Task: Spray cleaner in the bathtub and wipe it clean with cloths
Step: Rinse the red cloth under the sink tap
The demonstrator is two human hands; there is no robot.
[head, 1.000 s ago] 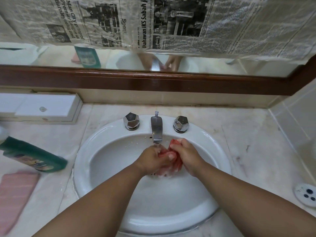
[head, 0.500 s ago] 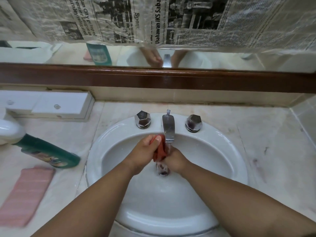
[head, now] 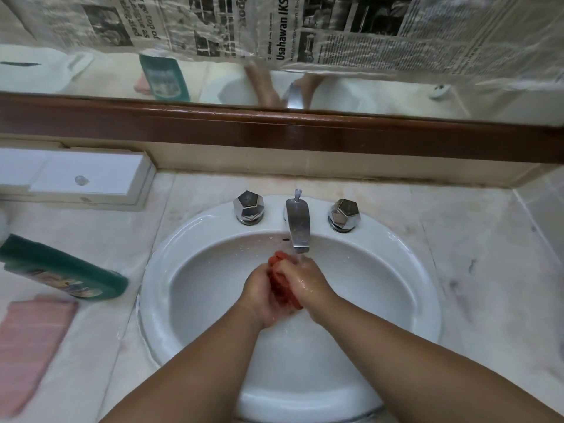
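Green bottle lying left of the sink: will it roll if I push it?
Probably not: the green bottle looks flat-sided and lies label up, so it should slide rather than roll. The counter looks smooth, so it may skid easily.

1. A white oval sink (head: 195, 227) is set into a pale marble counter (head: 476, 270).
2. A chrome tap (head: 298, 227) stands on its back rim between a faceted left knob (head: 248, 206) and right knob (head: 344, 213).
3. Behind runs a mirror (head: 366, 90) in a dark wooden frame (head: 274, 129), with newspaper (head: 335, 29) covering its upper part.
4. A flat white box (head: 88, 175) lies at the counter's back left.
5. A pale tiled wall (head: 546, 203) meets the counter on the right.
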